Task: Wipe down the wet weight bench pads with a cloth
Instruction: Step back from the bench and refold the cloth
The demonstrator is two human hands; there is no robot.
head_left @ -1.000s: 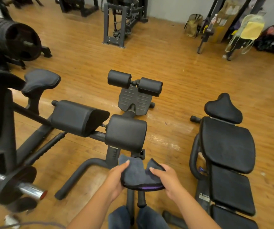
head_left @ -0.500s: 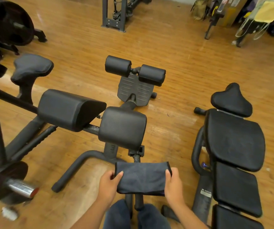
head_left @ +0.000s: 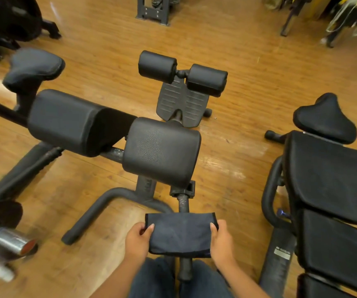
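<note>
A: Where is the cloth?

B: The dark navy folded microfibre cloth [head_left: 180, 234] is stretched flat between both hands, low in the view, just above the person's knees in blue jeans [head_left: 179, 280]. The left hand [head_left: 137, 239] pinches its left edge with the thumb on top and the fingers curled underneath; the right hand [head_left: 221, 239] grips the right edge the same way.

A: And the pads?

B: The nearest one, a black rounded-rectangle vinyl pad [head_left: 162, 150] with fine droplets speckling its top, sits straight ahead of the cloth and apart from it. Its near edge overhangs a dark metal post [head_left: 183, 203] that runs back between the knees. Just to its left, almost touching corner to corner, is a second black vinyl pad [head_left: 65, 121]. Beyond them stand two black foam ankle rollers [head_left: 182, 73] above a ribbed grey footplate [head_left: 183, 103].

A: Any room to move?

B: Bare wooden plank floor [head_left: 233, 117] lies open to the right of the speckled pad, up to the rim of a black multi-section padded bench [head_left: 328, 175]. On the left the space is tighter: the curved black tubular base leg [head_left: 100, 211] angles across the floor, and a chrome barbell sleeve with a red end [head_left: 12, 241] pokes in from the left edge.
</note>
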